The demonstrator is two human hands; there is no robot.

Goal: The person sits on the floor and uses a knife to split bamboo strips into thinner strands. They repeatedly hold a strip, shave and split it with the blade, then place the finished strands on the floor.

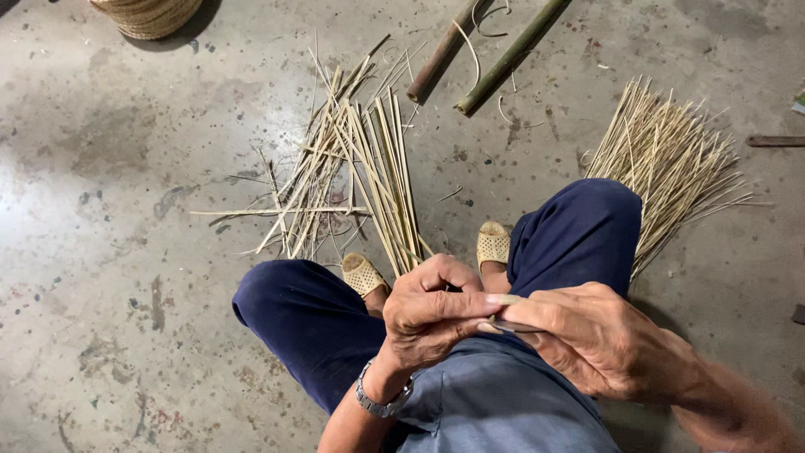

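Observation:
My left hand [436,315] and my right hand [597,337] meet in front of my lap, above my knees in dark blue trousers. The left hand's fingers are curled shut around a thin pale bamboo strip [503,299], whose end pokes out toward the right hand. The right hand pinches a small dark blade [513,325] against that strip. A metal watch [381,403] sits on the left wrist. Most of the strip is hidden inside the left fist.
Loose split bamboo strips [369,168] lie fanned on the concrete floor ahead of my sandalled feet [365,273]. A thinner bundle of slivers [671,159] lies to the right. Two bamboo poles [507,59] lie at the top, and a woven basket [151,15] stands top left.

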